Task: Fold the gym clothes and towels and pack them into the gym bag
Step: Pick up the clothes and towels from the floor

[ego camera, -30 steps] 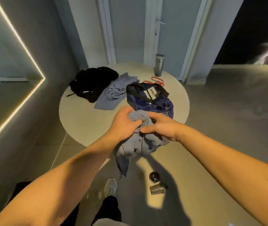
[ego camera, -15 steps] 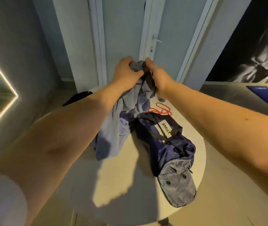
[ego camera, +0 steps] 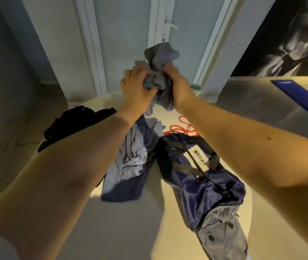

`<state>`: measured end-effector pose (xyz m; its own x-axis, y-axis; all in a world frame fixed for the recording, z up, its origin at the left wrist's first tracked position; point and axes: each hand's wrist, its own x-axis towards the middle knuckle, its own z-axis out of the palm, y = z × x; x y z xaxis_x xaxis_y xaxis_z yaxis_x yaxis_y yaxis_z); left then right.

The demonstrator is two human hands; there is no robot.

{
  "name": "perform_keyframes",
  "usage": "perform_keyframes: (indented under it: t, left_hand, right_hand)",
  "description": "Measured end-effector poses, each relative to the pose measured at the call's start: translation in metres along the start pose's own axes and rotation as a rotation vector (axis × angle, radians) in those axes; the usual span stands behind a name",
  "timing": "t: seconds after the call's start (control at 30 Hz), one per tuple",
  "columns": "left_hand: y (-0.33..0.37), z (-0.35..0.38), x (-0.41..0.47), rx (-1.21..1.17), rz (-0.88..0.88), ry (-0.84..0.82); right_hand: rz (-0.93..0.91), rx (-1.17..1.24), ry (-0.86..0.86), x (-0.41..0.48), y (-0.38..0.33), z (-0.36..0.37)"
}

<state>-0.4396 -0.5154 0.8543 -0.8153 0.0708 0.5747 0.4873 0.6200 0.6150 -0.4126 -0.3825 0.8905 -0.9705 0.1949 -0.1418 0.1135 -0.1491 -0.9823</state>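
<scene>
Both hands hold a bunched grey-blue garment [ego camera: 160, 59] up in the air above the round table [ego camera: 123, 222]. My left hand [ego camera: 137, 87] grips its left side and my right hand [ego camera: 177, 87] grips its right side, close together. Below them a second crumpled grey-blue garment [ego camera: 132, 158] lies on the table. To its right lies the navy gym bag [ego camera: 201, 177] with black straps and a grey end pocket. A black garment [ego camera: 70, 124] sits at the table's far left, partly hidden by my left forearm.
An orange cord [ego camera: 183, 130] lies behind the bag. A pale door with a handle [ego camera: 170, 25] stands straight ahead. A blue mat [ego camera: 303, 98] lies on the floor at the right. A dark wall picture [ego camera: 288, 40] hangs at upper right.
Both hands lifted the grey-blue garment from the table's near edge up into the air. More of it is now bunched in the hands, with less hanging down. The view moved closer over the table.
</scene>
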Motion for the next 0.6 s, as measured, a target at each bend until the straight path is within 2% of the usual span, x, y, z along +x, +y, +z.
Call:
perform_keyframes:
  t: [0.1,0.17,0.2,0.27,0.33,0.47,0.6]
  left_hand:
    - [-0.090,0.049,-0.078,0.185,-0.165,-0.392]
    - [-0.142,0.070,-0.143,0.199,-0.220,-0.734]
    - [-0.159,0.075,-0.168,0.185,-0.209,-0.830]
    - [-0.174,0.076,-0.196,0.127,-0.242,-0.803]
    - [-0.168,0.069,-0.192,0.154,-0.222,-0.766]
    - [-0.144,0.063,-0.170,0.134,-0.244,-0.701]
    - [-0.087,0.066,-0.155,0.044,-0.309,-0.598]
  right_hand:
    - [0.311,-0.229,0.004,0.015,0.116,-0.005]
    - [0.444,-0.397,-0.075,0.001,0.189,-0.007]
    - [0.479,-0.436,-0.131,-0.007,0.217,-0.007]
    - [0.506,-0.450,-0.176,-0.018,0.254,-0.003]
    - [0.487,-0.467,-0.176,-0.021,0.252,0.003]
    - [0.488,-0.520,-0.150,-0.023,0.210,-0.007]
    - [0.448,-0.571,-0.104,-0.035,0.162,-0.037]
